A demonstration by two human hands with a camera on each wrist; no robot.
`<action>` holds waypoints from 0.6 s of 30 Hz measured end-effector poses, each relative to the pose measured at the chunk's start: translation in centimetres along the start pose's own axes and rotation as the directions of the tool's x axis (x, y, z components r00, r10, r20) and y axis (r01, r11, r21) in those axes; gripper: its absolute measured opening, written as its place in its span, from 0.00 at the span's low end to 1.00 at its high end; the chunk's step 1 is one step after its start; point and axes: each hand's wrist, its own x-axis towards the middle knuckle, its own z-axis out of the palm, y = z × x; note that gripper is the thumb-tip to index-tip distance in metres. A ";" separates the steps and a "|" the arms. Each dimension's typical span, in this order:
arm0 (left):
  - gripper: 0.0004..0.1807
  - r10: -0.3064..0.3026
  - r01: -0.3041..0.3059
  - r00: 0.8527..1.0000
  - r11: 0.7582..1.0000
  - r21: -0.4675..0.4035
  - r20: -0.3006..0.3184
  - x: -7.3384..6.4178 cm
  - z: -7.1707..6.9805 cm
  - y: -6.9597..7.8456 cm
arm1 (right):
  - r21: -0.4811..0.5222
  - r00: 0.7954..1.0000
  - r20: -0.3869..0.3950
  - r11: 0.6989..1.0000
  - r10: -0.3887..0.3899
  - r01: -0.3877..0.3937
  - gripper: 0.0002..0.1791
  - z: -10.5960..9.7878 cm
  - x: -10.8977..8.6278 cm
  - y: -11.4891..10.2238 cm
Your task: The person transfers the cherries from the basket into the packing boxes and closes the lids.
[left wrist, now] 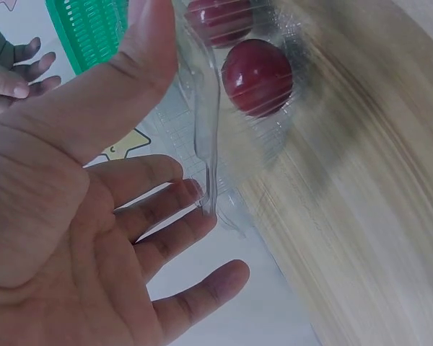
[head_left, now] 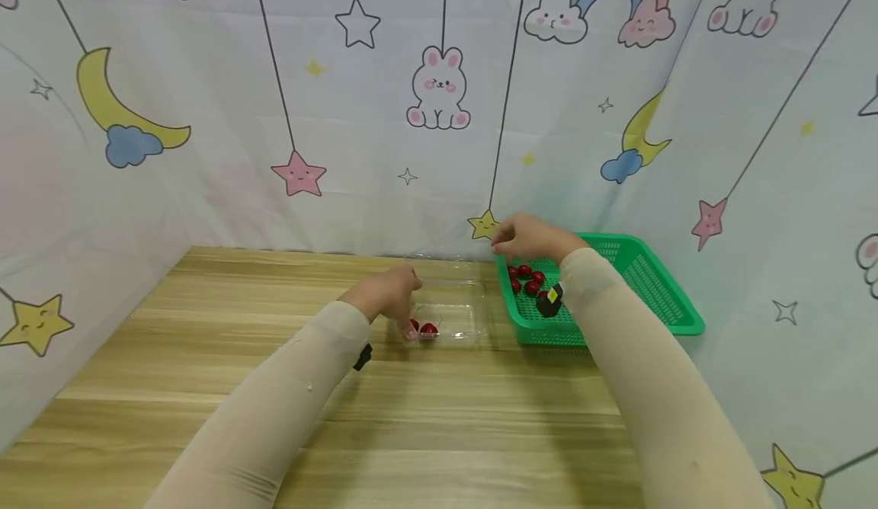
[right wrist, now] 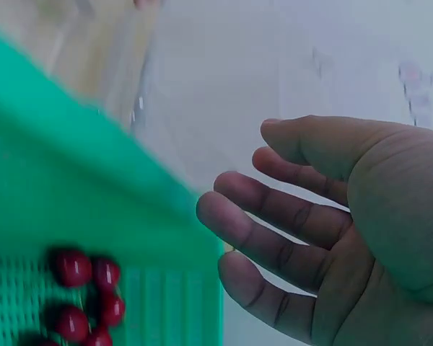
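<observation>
My left hand (head_left: 389, 294) is at the left side of a clear plastic box (head_left: 466, 335) on the table. In the left wrist view its fingers are extended, with fingertips (left wrist: 206, 216) right at the box's edge and the thumb alongside. Two red cherries (left wrist: 257, 77) lie inside the box; in the head view one cherry (head_left: 428, 330) shows a stem. My right hand (head_left: 531, 238) hovers over the back left rim of a green basket (head_left: 658, 280). Its fingers (right wrist: 296, 216) are loosely bent with nothing between them. Several cherries (head_left: 532, 288) lie in the basket's left part.
The wooden table (head_left: 439, 417) runs up to a white cloth backdrop (head_left: 384, 113) printed with stars, moons and rabbits. The basket stands close to the right of the box, near the backdrop. Each wrist carries a small black camera (head_left: 549, 302).
</observation>
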 end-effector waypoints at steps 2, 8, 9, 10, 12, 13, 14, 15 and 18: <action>0.62 0.005 -0.005 1.000 1.000 0.010 0.001 -0.1 -0.1 0.0 | 0.018 0.999 -0.006 0.999 0.033 -0.033 0.19 -1.0 0.0 1.3; 0.63 0.001 -0.001 1.000 1.000 0.016 0.014 -0.2 -0.4 0.2 | 0.008 0.995 0.009 0.995 0.096 -0.096 0.22 -2.1 -0.2 5.2; 0.63 0.001 -0.001 1.000 1.000 0.017 0.015 -0.2 -0.4 0.3 | 0.010 0.993 0.016 0.993 0.114 -0.114 0.22 -2.0 -0.2 5.9; 0.63 0.000 0.000 1.000 1.000 0.016 0.016 -0.2 -0.4 0.3 | 0.010 0.991 0.025 0.991 0.132 -0.133 0.23 -2.0 -0.2 6.5; 0.63 -0.001 0.001 1.000 1.000 0.017 0.015 -0.3 -0.4 0.3 | 0.030 0.983 0.044 0.983 0.178 -0.179 0.23 -1.8 -0.2 7.6; 0.63 -0.002 0.002 1.000 1.000 0.014 0.015 -0.3 -0.4 0.3 | 0.029 0.980 0.055 0.980 0.193 -0.194 0.23 -1.6 -0.2 8.0; 0.63 -0.004 0.004 1.000 1.000 0.012 0.015 -0.3 -0.4 0.4 | 0.023 0.977 0.068 0.979 0.202 -0.204 0.23 -1.5 -0.2 8.5; 0.63 -0.007 0.007 1.000 1.000 0.007 0.014 -0.3 -0.4 0.4 | 0.022 0.974 0.079 0.976 0.214 -0.217 0.21 -1.4 -0.1 8.9; 0.63 -0.013 0.013 1.000 1.000 -0.004 0.011 -0.3 -0.4 0.4 | -0.022 0.967 0.116 0.974 0.226 -0.225 0.19 -1.0 0.0 9.8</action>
